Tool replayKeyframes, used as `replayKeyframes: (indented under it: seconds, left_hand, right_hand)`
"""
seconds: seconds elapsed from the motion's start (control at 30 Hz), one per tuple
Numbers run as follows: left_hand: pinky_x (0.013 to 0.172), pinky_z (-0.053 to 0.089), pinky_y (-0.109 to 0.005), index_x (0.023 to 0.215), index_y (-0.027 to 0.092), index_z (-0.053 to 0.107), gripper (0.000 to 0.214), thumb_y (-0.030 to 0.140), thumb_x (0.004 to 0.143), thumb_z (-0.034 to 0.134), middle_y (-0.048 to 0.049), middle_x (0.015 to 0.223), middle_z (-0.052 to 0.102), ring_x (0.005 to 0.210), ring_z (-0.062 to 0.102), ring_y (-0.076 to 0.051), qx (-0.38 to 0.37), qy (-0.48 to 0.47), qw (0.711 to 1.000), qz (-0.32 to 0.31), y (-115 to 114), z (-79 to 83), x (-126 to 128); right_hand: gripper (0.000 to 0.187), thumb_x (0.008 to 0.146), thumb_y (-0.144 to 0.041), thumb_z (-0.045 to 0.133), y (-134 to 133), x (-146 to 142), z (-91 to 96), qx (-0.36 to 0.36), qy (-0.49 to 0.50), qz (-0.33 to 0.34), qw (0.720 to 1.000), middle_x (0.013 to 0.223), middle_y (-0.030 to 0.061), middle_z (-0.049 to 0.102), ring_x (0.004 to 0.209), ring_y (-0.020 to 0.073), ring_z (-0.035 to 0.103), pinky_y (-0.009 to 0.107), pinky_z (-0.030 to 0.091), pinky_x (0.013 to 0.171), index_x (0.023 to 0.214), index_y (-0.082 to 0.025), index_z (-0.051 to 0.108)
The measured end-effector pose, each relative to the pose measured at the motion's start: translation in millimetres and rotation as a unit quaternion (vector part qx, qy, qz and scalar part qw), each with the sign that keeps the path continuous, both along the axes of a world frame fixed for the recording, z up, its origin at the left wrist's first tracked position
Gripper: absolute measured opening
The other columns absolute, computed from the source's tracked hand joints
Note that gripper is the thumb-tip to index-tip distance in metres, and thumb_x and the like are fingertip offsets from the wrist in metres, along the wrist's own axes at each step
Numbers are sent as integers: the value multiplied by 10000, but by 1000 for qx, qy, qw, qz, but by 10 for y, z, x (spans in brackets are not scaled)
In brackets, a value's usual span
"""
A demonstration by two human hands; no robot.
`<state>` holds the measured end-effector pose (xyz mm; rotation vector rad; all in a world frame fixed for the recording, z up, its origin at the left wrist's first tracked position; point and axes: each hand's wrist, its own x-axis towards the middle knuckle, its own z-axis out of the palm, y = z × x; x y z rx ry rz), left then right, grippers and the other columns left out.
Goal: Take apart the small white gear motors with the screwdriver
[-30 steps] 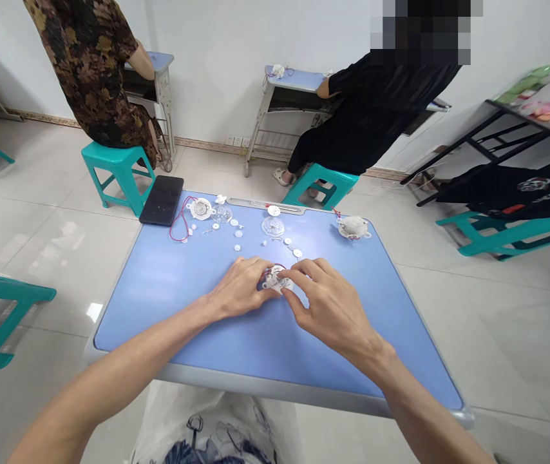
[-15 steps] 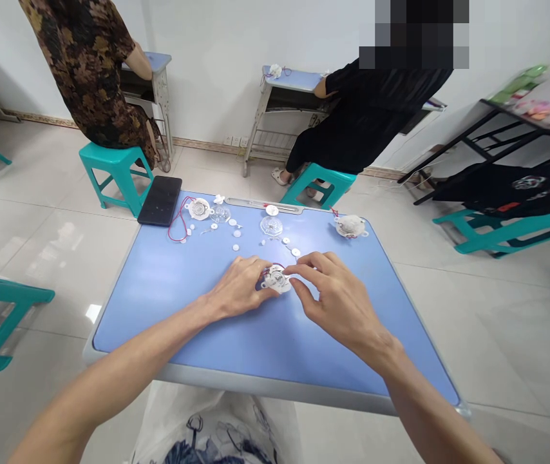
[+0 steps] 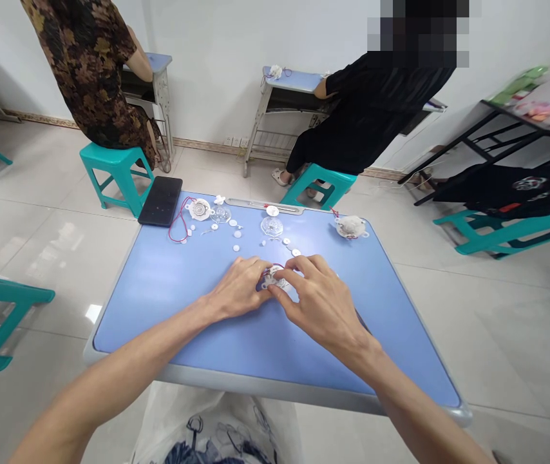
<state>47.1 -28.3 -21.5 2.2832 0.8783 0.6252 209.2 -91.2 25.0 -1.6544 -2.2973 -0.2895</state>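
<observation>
On the pale blue desk [image 3: 159,322], the left grip [image 3: 239,288] and right grip [image 3: 321,299] pinch a round white plastic housing [image 3: 275,278] between their fingertips, low over the desk; small white discs [image 3: 237,234] and a clear plastic dome [image 3: 272,226] lie just beyond.

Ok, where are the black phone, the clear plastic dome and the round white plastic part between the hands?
Black phone [image 3: 160,201]: head view, middle of its dark face.
Clear plastic dome [image 3: 272,226]: head view, top of the dome.
Round white plastic part [image 3: 275,278]: head view, its visible middle.
</observation>
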Motion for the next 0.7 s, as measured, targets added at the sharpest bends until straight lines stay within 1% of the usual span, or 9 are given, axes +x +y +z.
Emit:
replayKeyframes:
  seconds: [0.2,0.37,0.5,0.7]
  left_hand:
    - [849,438,-349,1112,183,602,266,283,869,643,-32,927,656,875,611,-198,9,7,1000,-1,3,-27,9]
    - [847,436,-351,1119,175,597,270,284,876,639,-34,926,656,863,611,-197,14,9,1000,-1,2,-32,12]
    - [852,438,-358,1116,181,595,271,293,874,645,-41,943,661,884,614,-206,13,13,1000,2,-1,-29,15]
    - [850,434,-360,1108,176,595,269,304,879,652,-47,950,669,891,619,-213,18,17,1000,3,-10,-18,22]
  right_hand:
    - [205,932,-326,579,8,-61,31,-5,-17,-36,999,888,92,682,838,238,535,347,413,628,872,-211,738]
    - [133,897,-290,640,35,-97,62,-33,-39,-46,998,832,86,667,813,241,524,342,359,552,837,-212,728]
    - [95,885,-242,648,52,-106,60,-39,-37,-51,997,825,86,657,831,244,530,338,334,539,825,-208,713]
    - [167,914,-233,580,60,-90,42,-31,-36,-41,998,827,84,662,811,231,532,342,347,539,802,-224,703]
